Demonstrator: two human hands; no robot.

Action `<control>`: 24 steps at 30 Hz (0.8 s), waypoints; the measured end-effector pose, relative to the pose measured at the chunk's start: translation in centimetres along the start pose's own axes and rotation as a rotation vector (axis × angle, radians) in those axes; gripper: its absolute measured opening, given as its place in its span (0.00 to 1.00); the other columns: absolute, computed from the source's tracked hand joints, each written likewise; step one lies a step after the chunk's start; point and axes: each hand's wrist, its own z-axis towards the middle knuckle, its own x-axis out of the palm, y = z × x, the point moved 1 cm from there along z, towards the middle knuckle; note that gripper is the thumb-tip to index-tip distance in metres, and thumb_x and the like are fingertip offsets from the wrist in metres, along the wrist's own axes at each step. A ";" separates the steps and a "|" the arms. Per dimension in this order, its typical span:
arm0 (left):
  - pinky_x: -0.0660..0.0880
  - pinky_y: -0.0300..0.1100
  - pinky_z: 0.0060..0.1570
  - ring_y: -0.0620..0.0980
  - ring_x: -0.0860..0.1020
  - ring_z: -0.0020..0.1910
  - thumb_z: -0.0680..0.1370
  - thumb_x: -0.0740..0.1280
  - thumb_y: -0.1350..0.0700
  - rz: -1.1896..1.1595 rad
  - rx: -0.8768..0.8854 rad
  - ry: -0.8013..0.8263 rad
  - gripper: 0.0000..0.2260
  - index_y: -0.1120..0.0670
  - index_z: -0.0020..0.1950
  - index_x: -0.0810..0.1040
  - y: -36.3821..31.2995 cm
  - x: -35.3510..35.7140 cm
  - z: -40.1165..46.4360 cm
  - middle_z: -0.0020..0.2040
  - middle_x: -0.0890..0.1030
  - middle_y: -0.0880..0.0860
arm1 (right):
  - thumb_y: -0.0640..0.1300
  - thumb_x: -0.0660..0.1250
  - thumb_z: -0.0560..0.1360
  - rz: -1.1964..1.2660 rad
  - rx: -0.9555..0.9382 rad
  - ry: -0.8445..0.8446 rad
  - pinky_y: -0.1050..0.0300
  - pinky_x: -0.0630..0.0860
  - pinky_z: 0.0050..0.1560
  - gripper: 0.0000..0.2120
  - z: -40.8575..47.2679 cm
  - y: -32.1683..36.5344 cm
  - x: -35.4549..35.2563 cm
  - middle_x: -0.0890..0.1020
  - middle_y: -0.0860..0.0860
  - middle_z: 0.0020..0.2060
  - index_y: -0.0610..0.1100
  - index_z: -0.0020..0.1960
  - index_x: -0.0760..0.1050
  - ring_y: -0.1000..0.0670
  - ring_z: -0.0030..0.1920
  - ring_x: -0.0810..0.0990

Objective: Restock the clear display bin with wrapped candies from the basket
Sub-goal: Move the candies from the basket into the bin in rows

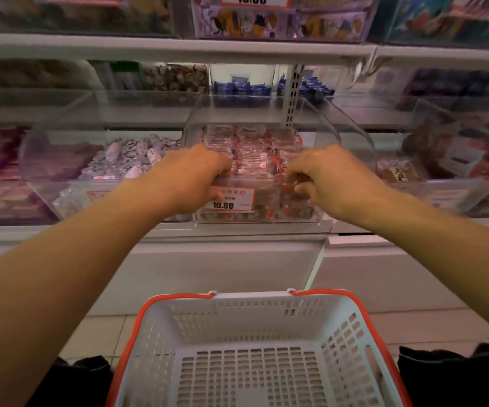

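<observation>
the clear display bin (266,160) sits on the middle shelf (178,230), directly ahead, its curved lid raised. it holds rows of wrapped candies (252,154) in clear wrappers with red ends, stacked close to the front wall. a price tag (231,198) reading 10.80 is fixed to that front wall. the left hand (196,174) reaches over the bin's front left edge, fingers curled down among the candies, thumb lying against the price tag. the right hand (322,177) is at the front right, fingers bent and pinched together; it appears to grip candies, though blur prevents confirmation. neighbouring clear bins (90,165) on either side hold other sweets. below, on the floor, stands the grey basket (252,348) with orange handles, its perforated bottom showing bare.
</observation>
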 end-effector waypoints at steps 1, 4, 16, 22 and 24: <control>0.67 0.45 0.40 0.51 0.71 0.42 0.74 0.73 0.51 0.006 -0.002 -0.019 0.11 0.46 0.45 0.70 0.1 0.3 0.3 0.41 0.71 0.46 | 0.36 0.68 0.75 -0.002 0.009 -0.001 0.47 0.79 0.50 0.08 0.3 -0.2 0.2 0.83 0.49 0.46 0.47 0.50 0.80 0.45 0.46 0.80; 0.67 0.45 0.39 0.51 0.71 0.42 0.74 0.73 0.51 0.013 0.001 -0.054 0.10 0.48 0.47 0.73 0.6 0.7 0.8 0.42 0.73 0.47 | 0.37 0.69 0.76 0.015 0.013 -0.019 0.46 0.79 0.50 0.07 0.9 -0.8 0.6 0.83 0.49 0.46 0.48 0.50 0.80 0.44 0.47 0.80; 0.67 0.45 0.39 0.54 0.77 0.45 0.74 0.73 0.51 0.045 -0.031 -0.060 0.13 0.45 0.46 0.68 -0.3 2.1 0.4 0.51 0.81 0.52 | 0.33 0.68 0.73 0.033 0.033 -0.004 0.48 0.79 0.47 0.09 0.7 -0.6 2.1 0.83 0.49 0.45 0.46 0.48 0.80 0.47 0.44 0.80; 0.71 0.46 0.40 0.55 0.78 0.50 0.75 0.71 0.45 0.112 -0.009 -0.020 0.17 0.50 0.57 0.72 -1.2 2.0 -0.3 0.55 0.80 0.53 | 0.33 0.66 0.75 -0.005 0.030 -0.032 0.47 0.79 0.48 0.12 -0.1 -0.6 2.0 0.83 0.48 0.49 0.46 0.52 0.80 0.44 0.48 0.81; 0.75 0.49 0.47 0.55 0.77 0.54 0.76 0.67 0.39 0.150 -0.026 0.004 0.23 0.51 0.64 0.71 -2.0 1.9 -1.0 0.57 0.78 0.53 | 0.36 0.64 0.78 0.029 0.046 -0.025 0.45 0.79 0.52 0.11 -0.6 -0.2 2.0 0.84 0.47 0.51 0.47 0.56 0.81 0.43 0.50 0.81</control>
